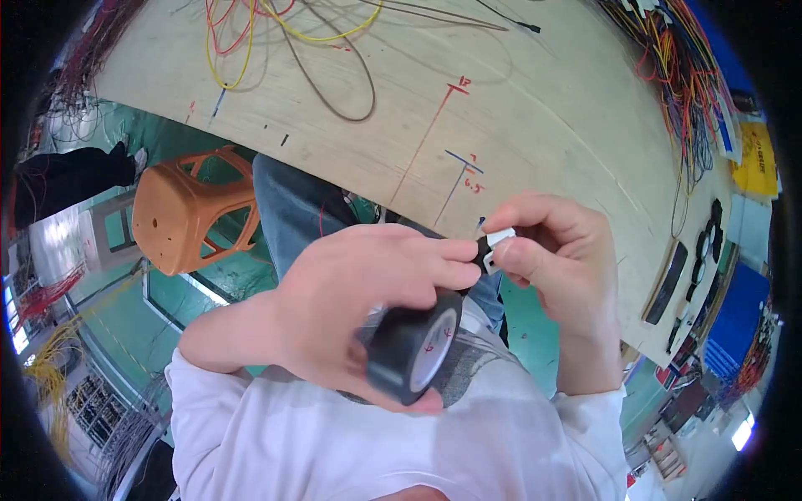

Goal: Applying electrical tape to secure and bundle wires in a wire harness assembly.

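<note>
My left hand (359, 292) holds a roll of black tape (413, 351) against its palm, with thumb and forefinger pinching the tape's free end. My right hand (555, 259) pinches a small white connector (499, 242) between thumb and fingers, right where the black tape end meets it. Both hands are close together in front of my chest, just below the edge of a large plywood board (518, 108).
Loose yellow, red and brown wires (292, 42) lie on the board's far part, and bundles of coloured wires (685, 75) run along its right side. An orange plastic stool (188, 213) stands on the green floor to the left. Black strips (668, 280) lie at the board's right edge.
</note>
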Available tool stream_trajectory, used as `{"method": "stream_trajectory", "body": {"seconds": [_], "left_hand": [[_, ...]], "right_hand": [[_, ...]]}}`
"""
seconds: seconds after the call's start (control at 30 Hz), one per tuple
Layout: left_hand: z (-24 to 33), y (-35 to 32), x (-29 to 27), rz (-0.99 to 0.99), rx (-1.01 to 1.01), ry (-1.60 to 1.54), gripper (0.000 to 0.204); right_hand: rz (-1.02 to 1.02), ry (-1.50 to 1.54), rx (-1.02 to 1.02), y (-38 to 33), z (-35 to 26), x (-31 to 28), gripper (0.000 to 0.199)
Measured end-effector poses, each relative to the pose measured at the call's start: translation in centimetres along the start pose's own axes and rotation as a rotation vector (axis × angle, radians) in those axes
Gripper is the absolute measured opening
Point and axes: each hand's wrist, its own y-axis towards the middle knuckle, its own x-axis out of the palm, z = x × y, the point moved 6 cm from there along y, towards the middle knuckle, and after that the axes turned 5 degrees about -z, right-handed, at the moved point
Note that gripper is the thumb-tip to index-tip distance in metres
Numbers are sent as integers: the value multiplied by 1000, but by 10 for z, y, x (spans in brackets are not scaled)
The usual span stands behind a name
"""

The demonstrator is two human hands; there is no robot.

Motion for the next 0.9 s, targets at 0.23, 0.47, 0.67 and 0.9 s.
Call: {"method": "stream_trajectory", "body": {"seconds": [0.23,0.47,0.67,0.9], "left_hand": [[17,1,7,35,104,472,46],[10,-4,19,422,99,522,39],[2,-6,30,558,106,701,41],[0,3,34,678,55,748,43]], "right_hand": [[-25,25,82,6,1,0,15],[145,-22,20,7,5,1,13],[211,39,-34,13,12,3,13],[246,175,-84,21,19,10,12]]}}
